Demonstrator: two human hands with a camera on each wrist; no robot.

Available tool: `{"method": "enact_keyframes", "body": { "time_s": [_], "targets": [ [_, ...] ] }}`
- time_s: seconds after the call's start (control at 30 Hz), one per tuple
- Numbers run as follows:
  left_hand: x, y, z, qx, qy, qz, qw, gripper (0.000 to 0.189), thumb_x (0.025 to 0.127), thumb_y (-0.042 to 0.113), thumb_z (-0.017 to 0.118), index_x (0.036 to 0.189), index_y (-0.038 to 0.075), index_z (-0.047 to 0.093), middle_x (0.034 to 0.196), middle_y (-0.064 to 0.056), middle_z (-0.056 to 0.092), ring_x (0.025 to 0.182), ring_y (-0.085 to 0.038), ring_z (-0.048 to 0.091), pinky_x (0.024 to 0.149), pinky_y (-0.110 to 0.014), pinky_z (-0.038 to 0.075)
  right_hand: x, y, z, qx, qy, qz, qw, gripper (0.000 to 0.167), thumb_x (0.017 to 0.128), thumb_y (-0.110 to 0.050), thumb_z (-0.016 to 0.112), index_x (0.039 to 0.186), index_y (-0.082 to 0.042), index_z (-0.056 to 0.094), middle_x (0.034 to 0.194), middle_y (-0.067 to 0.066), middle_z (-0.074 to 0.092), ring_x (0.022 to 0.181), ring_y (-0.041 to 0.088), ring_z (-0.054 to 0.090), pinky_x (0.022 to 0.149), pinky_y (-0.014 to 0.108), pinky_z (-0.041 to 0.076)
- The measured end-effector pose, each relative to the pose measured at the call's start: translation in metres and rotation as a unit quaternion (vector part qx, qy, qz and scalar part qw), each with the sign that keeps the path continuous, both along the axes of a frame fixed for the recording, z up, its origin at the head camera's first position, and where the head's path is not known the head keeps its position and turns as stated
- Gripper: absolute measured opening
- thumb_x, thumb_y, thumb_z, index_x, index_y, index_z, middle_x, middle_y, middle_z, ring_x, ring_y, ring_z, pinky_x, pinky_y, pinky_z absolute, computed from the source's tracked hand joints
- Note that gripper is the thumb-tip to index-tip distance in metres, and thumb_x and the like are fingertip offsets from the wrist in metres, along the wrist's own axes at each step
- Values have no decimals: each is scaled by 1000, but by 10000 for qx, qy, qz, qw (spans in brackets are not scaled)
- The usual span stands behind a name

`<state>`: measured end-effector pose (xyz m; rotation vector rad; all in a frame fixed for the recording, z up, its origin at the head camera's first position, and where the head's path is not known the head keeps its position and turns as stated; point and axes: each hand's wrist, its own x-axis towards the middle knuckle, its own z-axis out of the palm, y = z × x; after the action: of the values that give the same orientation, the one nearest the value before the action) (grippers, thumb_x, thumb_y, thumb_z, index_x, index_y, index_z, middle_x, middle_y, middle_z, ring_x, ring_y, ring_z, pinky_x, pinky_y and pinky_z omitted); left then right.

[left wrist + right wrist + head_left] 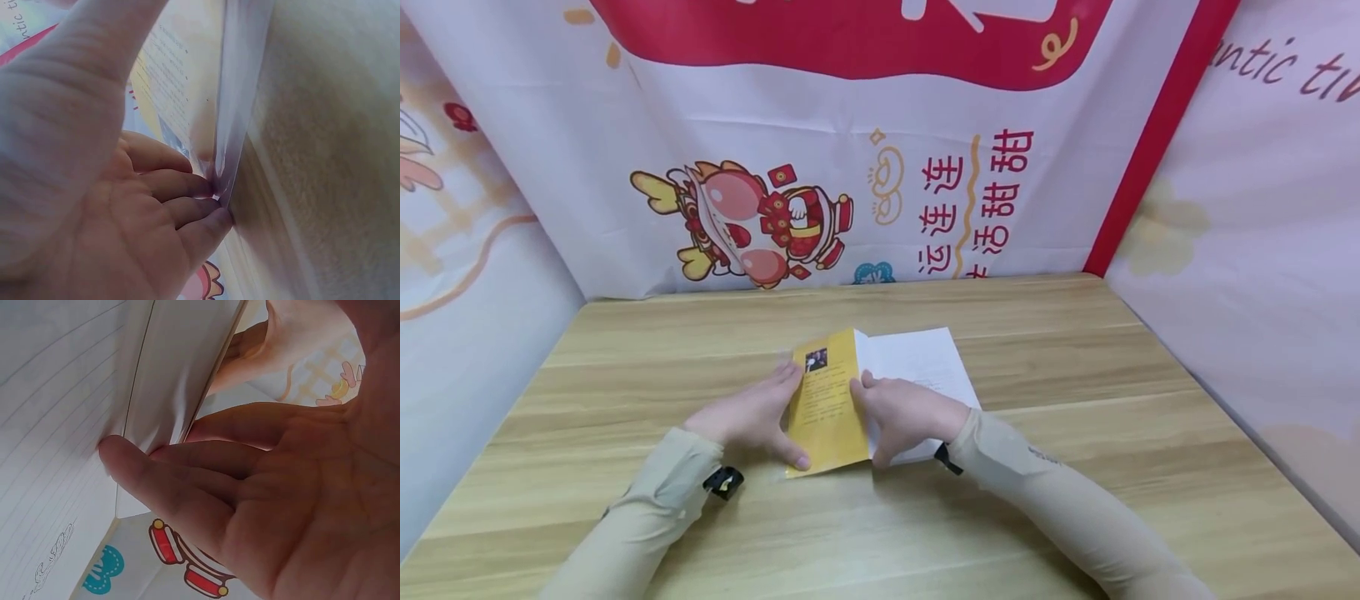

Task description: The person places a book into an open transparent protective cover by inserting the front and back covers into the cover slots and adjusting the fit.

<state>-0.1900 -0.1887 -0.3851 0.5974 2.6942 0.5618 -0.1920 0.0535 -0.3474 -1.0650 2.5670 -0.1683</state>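
Observation:
A book (pixel 925 358) lies open on the table, a white page showing on its right. On its left stands a raised yellow cover flap (pixel 823 417) with a small photo and lines of print. My left hand (pixel 756 421) holds the flap's outer edge, thumb low and fingers higher up. In the left wrist view those fingertips (pixel 219 215) touch a clear plastic edge (pixel 240 94). My right hand (pixel 906 412) holds the flap's inner edge beside the fold. The right wrist view shows one fingertip (pixel 115 450) against the lined page (pixel 56 425); the thumb's contact is hidden there.
The wooden table (pixel 1060 467) extends around the book. A printed cloth (pixel 820 108) hangs along its back edge, and pale cloths (pixel 1247 242) stand at both sides. Dark straps (pixel 724 482) sit at the sleeved wrists.

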Motion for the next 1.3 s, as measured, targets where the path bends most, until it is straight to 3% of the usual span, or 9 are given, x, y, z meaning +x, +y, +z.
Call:
{"method": "enact_keyframes", "body": {
  "time_s": [0.6,0.73,0.9,1.03,1.17,1.3],
  "targets": [
    [-1,2,0,-203,72,13,9998,150,49,72,81,153,-7,8,159,-24,4,146,-34,5,117,-46,12,6,-7,-5,35,448,-45,9990,114,60,-26,93,149,6,32,148,32,33,120,29,57,99,30,46],
    [-2,2,-1,-189,90,-1,9998,150,49,72,81,154,-6,9,159,-24,4,146,-34,6,117,-46,12,5,-6,-5,6,248,-166,9996,114,60,-23,94,151,3,31,150,28,32,123,28,54,102,31,43],
    [-1,1,0,-82,10,-12,10000,145,52,71,81,154,-6,12,160,-23,4,147,-35,5,116,-47,12,-2,-3,0,-49,-259,-312,9992,114,63,-28,94,153,-1,30,155,23,27,136,29,40,109,35,35],
    [0,0,2,-34,-23,-34,10000,141,55,70,81,154,-4,14,160,-23,3,147,-36,4,116,-49,13,-10,2,4,-210,-536,-247,9980,103,74,-37,87,151,1,32,155,20,30,140,27,33,113,35,29],
    [1,1,2,-102,-61,69,9999,141,55,71,81,155,-1,13,161,-22,0,147,-35,0,116,-50,12,-15,2,4,-410,-506,-349,9973,90,83,-37,80,149,3,35,150,18,40,138,25,37,112,34,30],
    [2,2,2,-154,-60,91,9998,142,55,71,80,155,-1,11,160,-24,-3,147,-36,-2,116,-51,10,-14,0,1,-386,-521,-584,9962,90,83,-35,80,150,2,34,152,17,37,140,25,34,113,36,29]
  ]
}}
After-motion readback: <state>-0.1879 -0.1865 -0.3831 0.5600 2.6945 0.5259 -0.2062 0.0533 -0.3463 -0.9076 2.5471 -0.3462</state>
